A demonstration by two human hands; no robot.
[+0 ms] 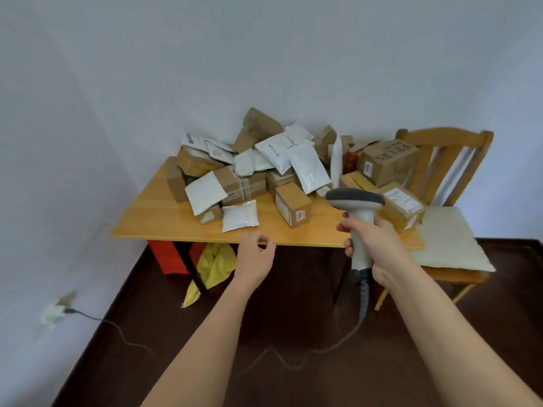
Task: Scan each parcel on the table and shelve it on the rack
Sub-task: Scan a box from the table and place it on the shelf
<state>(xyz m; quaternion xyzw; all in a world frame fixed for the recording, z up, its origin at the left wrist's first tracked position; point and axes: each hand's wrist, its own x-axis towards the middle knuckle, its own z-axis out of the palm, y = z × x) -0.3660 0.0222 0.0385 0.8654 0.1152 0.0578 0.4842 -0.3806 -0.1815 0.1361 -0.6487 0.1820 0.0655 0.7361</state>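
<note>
A wall socket [54, 314] with a thin cable sits low on the left wall. Under the worktop's [164, 212] left end stand a red box [170, 258] and a crumpled yellow bag [216, 265]. The parcels [264, 171], brown cartons and white mailers, lie heaped from the worktop's back left corner across to its right edge, with one small white mailer [240, 215] nearest the front edge. The left hand [255, 255] hovers at the front edge, its grip loose, fingers lightly curled and holding nothing. The right hand [371, 245] has its grip wrapped around the handle of a grey scanner [357, 211], head upward, just before the front right corner. A wooden chair [446, 171] with a cushion stands beside the right edge.
</note>
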